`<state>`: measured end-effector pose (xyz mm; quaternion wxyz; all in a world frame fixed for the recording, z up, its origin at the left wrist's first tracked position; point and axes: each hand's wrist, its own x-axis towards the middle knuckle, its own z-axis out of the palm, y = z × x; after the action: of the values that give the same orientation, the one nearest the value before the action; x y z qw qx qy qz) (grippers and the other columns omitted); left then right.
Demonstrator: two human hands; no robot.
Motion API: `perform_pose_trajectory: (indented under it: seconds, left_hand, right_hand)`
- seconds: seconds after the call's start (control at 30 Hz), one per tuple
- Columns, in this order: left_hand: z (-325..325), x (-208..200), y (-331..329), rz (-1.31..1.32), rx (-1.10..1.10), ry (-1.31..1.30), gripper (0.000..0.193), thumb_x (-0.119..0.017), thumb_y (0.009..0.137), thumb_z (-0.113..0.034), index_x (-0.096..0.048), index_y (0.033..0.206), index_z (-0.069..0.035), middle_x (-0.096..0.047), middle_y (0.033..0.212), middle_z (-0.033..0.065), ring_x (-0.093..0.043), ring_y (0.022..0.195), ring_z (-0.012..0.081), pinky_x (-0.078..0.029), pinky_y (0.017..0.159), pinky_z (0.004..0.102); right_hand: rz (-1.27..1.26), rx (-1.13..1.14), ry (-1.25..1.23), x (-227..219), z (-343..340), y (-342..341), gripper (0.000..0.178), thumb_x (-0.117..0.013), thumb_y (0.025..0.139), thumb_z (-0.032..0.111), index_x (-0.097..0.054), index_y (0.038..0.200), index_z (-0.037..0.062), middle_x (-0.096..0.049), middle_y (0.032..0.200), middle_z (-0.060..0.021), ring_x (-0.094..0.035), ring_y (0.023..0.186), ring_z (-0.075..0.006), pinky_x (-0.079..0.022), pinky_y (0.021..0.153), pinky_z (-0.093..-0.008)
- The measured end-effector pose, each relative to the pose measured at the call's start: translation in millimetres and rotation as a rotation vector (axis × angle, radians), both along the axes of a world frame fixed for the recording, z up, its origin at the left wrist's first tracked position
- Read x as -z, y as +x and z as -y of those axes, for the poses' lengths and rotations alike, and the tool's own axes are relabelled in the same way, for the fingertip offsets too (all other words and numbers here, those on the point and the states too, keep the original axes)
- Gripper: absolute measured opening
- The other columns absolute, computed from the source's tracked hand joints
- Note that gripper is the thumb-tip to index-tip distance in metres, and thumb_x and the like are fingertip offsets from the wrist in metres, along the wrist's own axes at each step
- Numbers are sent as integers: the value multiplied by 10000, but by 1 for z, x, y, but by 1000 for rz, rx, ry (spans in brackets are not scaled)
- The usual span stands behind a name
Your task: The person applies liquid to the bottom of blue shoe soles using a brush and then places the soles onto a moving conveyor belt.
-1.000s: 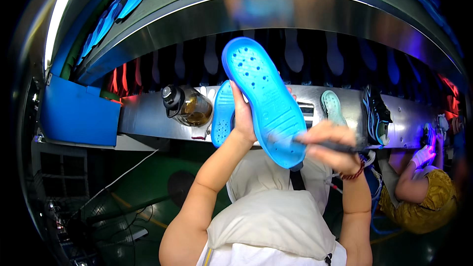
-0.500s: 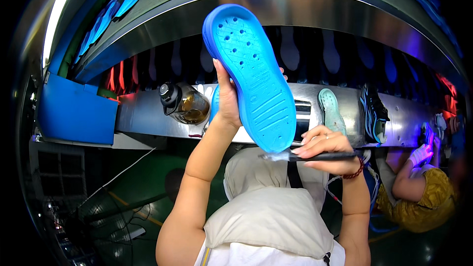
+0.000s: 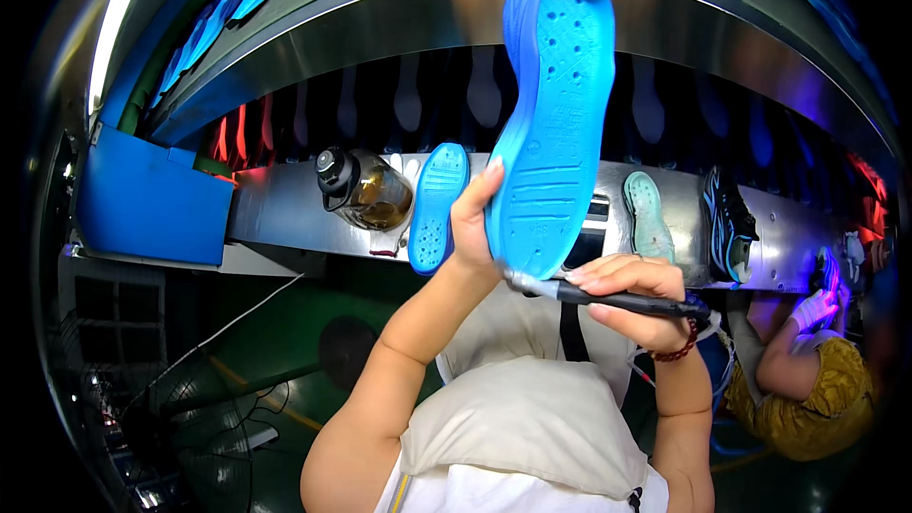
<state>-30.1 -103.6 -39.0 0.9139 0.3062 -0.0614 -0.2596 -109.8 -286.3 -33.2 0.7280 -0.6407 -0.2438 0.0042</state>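
Observation:
My left hand [image 3: 475,228] grips a bright blue shoe sole [image 3: 560,142] by its side near the heel, thumb on the near edge. The sole stands tilted up, toe end away from me, its holed and ribbed inner face turned toward me. In my right hand [image 3: 636,294] is a black-handled brush [image 3: 617,301] with a pale tip section, held like a pen. Its tip is at the heel-end rim and seems to touch it. A cord or tube trails behind the handle. A second blue sole [image 3: 440,204] lies on the metal bench, left of my left hand.
The metal bench [image 3: 271,214] bears a dark-lidded bottle [image 3: 366,190], a pale green sole [image 3: 648,214] and a black-and-blue shoe [image 3: 727,228]. Behind it runs a curved metal housing [image 3: 380,33]. A blue box [image 3: 157,195] stands left. A gloved co-worker [image 3: 807,370] sits at right.
My left hand has moved the sole right and farther away, turning it so its side wall shows. The second blue sole is now uncovered. The brush tip has shifted slightly left and up to the heel rim.

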Motion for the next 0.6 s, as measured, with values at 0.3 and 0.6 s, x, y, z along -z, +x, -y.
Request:
perform_pose_trajectory:
  seconds: [0.3,0.6]
  left_hand:
    - [3,0,26,-83,111,-244,509,-396,856,-351,-448,1206,15,-541,1125,205,-572,979,303,-448,876,421]
    - [-7,-15,36,-210,394,70,512,-501,826,-282,-421,1204,55,-542,1092,231,-571,978,297,-469,847,410]
  right_hand:
    - [131,96,-82,1,11,19,172,-666,655,-34,-634,825,-28,-647,843,-163,-633,825,-247,-497,753,-314]
    - [185,-37,-111,-19,18,21,164,-693,665,12,-650,823,20,-659,857,-110,-637,821,-215,-486,726,-295]
